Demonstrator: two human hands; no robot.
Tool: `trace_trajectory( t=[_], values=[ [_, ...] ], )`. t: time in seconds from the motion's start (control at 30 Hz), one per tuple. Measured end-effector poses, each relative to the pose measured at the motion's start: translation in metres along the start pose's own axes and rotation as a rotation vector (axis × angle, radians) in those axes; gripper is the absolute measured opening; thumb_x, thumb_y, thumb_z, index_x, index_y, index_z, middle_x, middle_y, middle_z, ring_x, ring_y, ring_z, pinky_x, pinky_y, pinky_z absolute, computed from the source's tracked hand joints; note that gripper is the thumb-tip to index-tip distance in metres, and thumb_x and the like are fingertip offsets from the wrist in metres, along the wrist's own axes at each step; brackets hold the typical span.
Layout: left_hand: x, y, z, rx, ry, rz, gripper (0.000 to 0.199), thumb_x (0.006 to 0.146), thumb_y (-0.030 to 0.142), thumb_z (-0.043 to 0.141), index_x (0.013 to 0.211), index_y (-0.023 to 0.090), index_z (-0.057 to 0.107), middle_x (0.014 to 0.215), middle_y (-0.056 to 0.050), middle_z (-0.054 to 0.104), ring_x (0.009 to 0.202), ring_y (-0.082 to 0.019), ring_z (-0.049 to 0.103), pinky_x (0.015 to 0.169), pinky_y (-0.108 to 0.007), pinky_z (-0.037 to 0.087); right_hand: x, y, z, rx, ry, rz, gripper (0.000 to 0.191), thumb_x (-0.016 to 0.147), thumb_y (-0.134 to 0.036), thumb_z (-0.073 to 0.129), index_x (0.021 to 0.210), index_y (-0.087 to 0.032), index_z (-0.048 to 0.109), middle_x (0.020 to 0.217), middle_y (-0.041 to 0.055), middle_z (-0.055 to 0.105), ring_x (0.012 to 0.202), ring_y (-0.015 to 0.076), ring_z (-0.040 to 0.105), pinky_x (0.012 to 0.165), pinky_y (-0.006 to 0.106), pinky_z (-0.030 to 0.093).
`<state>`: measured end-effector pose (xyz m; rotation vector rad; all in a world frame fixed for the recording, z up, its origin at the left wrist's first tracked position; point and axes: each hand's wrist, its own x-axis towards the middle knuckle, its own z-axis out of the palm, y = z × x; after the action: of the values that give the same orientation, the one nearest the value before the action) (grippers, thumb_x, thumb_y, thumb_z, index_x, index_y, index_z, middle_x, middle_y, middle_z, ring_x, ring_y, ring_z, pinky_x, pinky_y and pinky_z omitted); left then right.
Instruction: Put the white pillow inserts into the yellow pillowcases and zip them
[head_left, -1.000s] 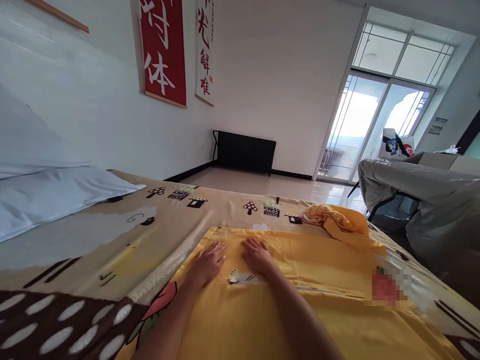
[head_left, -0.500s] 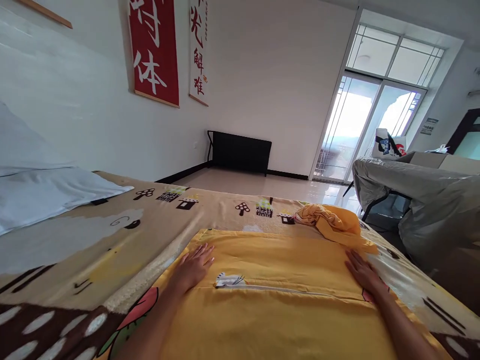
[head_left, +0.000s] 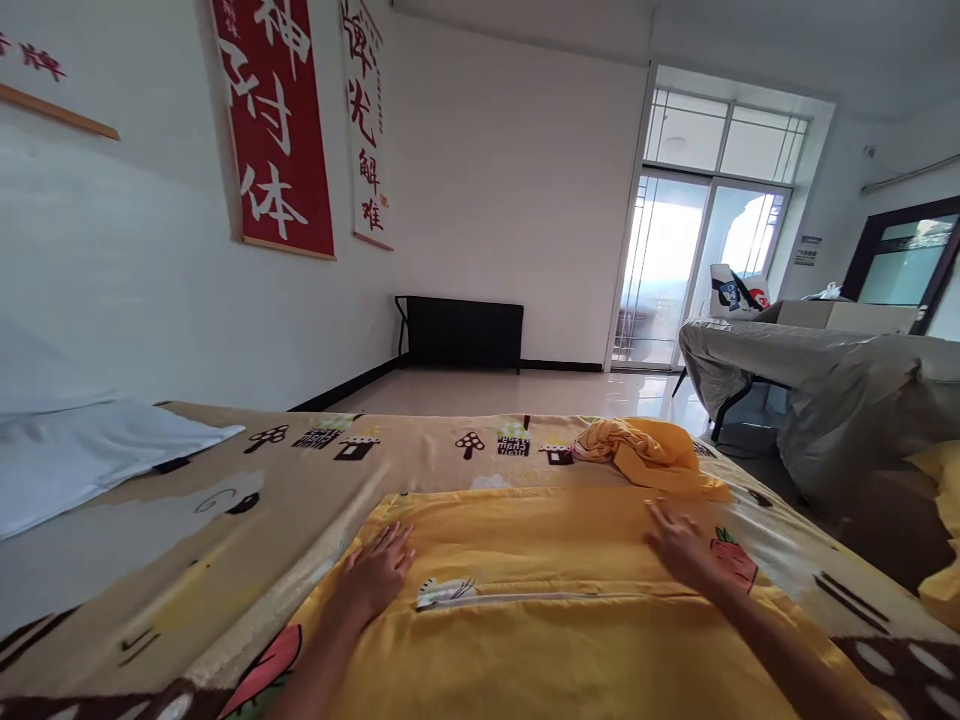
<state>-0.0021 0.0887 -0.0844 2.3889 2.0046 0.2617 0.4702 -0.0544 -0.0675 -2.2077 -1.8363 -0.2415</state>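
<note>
A yellow pillowcase (head_left: 555,540) lies spread flat before me, with a pale zipper-like seam (head_left: 555,597) running across it and a small white animal print near the seam's left end. My left hand (head_left: 381,568) rests palm down on its upper left part, fingers spread. Over the upper right part is my right hand (head_left: 679,545), slightly blurred, its fingers stretched out and nothing in them. Just beyond that hand, a crumpled yellow cloth (head_left: 645,450) lies in a heap.
The patterned beige blanket (head_left: 420,445) covers the surface under the pillowcase. White fabric (head_left: 112,450) lies at the left. A plastic-covered table (head_left: 832,365) with boxes and bags stands at the right. A black folded panel (head_left: 463,333) leans by the far wall.
My right hand has moved left, inward over the pillowcase, uncovering a strawberry-like print. My left hand stays at about the same place on the cloth. The camera view has tilted up and levelled.
</note>
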Motion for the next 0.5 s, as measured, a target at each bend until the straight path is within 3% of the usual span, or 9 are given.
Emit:
trace_trajectory(
  t=[0.03,0.13,0.17,0.23,0.3,0.37,0.5],
  values=[
    [-0.002,0.000,-0.002,-0.005,0.024,0.015,0.053,0.088,0.032,0.031,0.137,0.016,0.045,0.147,-0.009,0.037,0.137,-0.024,0.033,0.109,-0.048,0.027,-0.008,-0.031,-0.009,0.073,-0.068,-0.083,0.052,0.092,-0.037,0.037,0.142,-0.024,0.038,0.151,0.0120,0.029,0.139,0.0238,0.027,0.110,0.045,0.023],
    [-0.008,0.001,-0.012,-0.010,0.084,0.087,0.048,0.089,0.027,0.026,0.114,0.011,0.063,0.119,-0.016,0.064,0.113,-0.028,0.058,0.099,-0.044,0.039,-0.042,-0.121,-0.022,0.285,-0.255,-0.621,0.064,0.090,-0.047,0.047,0.147,-0.031,0.022,0.155,0.0065,0.019,0.142,0.0220,0.017,0.114,0.043,0.017],
    [-0.010,0.003,-0.016,-0.009,0.103,0.112,0.048,0.090,0.027,0.024,0.105,0.011,0.066,0.107,-0.016,0.069,0.104,-0.028,0.063,0.096,-0.044,0.040,-0.055,-0.145,-0.020,0.327,-0.286,-0.813,0.064,0.090,-0.047,0.048,0.147,-0.035,0.021,0.155,0.0050,0.019,0.142,0.0216,0.017,0.115,0.044,0.015],
    [-0.014,0.011,-0.025,-0.007,0.144,0.159,0.048,0.091,0.027,0.023,0.098,0.012,0.068,0.100,-0.015,0.071,0.100,-0.027,0.064,0.095,-0.042,0.041,-0.076,-0.179,-0.009,0.370,-0.289,-1.023,0.051,0.097,-0.040,0.036,0.146,-0.040,0.020,0.154,0.0025,0.024,0.141,0.0188,0.023,0.114,0.043,0.019],
    [-0.020,0.028,-0.033,-0.021,0.171,0.229,0.045,0.091,0.028,0.025,0.102,0.015,0.067,0.111,-0.013,0.068,0.112,-0.025,0.059,0.099,-0.039,0.039,-0.091,-0.194,0.007,0.394,-0.247,-1.092,0.046,0.099,-0.037,0.030,0.145,-0.039,0.022,0.151,0.0025,0.032,0.138,0.0161,0.029,0.112,0.038,0.025],
    [-0.031,0.053,-0.037,-0.072,0.164,0.356,0.043,0.092,0.029,0.028,0.111,0.018,0.065,0.123,-0.009,0.063,0.121,-0.022,0.053,0.102,-0.037,0.038,-0.098,-0.192,0.016,0.421,-0.207,-1.066,0.043,0.100,-0.035,0.029,0.143,-0.034,0.028,0.144,0.0020,0.044,0.134,0.0128,0.036,0.109,0.031,0.030],
    [-0.062,0.110,-0.029,-0.208,0.006,0.727,0.048,0.095,0.041,0.029,0.140,0.027,0.039,0.146,-0.004,0.040,0.135,-0.020,0.036,0.110,-0.041,0.032,-0.103,-0.158,0.003,0.440,-0.200,-0.847,0.036,0.096,-0.029,0.039,0.132,-0.028,0.047,0.134,0.0025,0.055,0.124,0.0122,0.049,0.104,0.025,0.035]
  ],
)
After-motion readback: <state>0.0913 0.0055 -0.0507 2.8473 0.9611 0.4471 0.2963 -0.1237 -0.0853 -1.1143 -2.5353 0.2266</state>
